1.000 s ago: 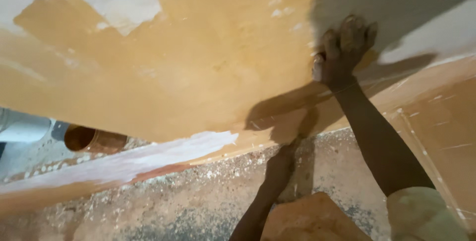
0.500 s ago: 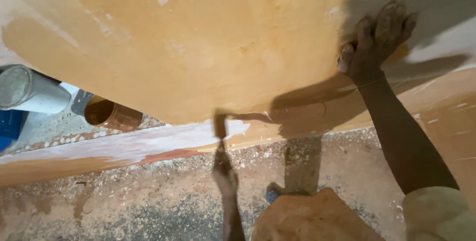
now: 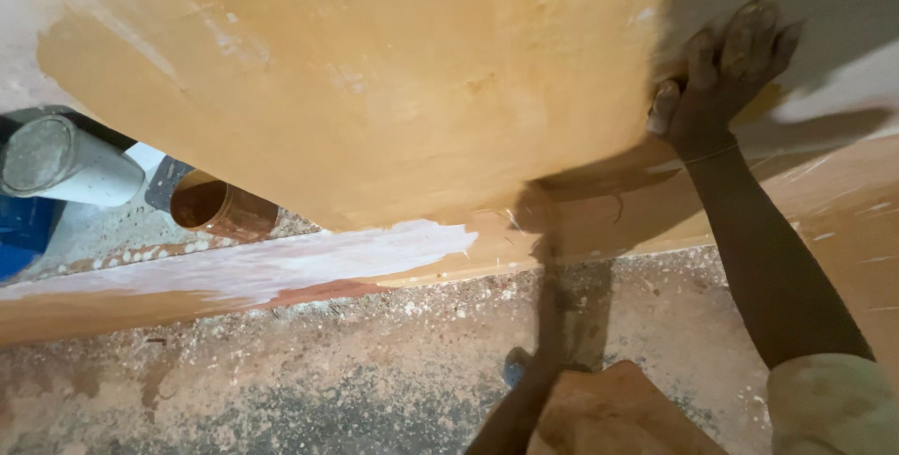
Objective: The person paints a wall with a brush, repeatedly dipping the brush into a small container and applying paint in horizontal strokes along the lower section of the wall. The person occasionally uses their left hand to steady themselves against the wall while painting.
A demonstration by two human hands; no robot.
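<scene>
A large surface coated in ochre-yellow paint (image 3: 403, 90) fills the upper view, with bare white patches (image 3: 375, 254) along its lower edge. My right hand (image 3: 721, 71) presses against it at the upper right, fingers apart, holding nothing I can see. My left hand (image 3: 548, 300) reaches up from the bottom centre as a dark motion-blurred streak near the lower edge of the painted surface. It appears closed on a thin tool, whose kind I cannot make out.
A white cylindrical container (image 3: 61, 160) lies at the far left beside a blue object (image 3: 23, 230). A rusty brown tin (image 3: 220, 207) stands behind the lower edge. The floor (image 3: 281, 371) is dusty and speckled. My paint-stained knee (image 3: 618, 413) is at the bottom.
My left arm has swung from the centre left to the right, up toward the lower edge. The view has shifted slightly; my right hand stays pressed on the surface.
</scene>
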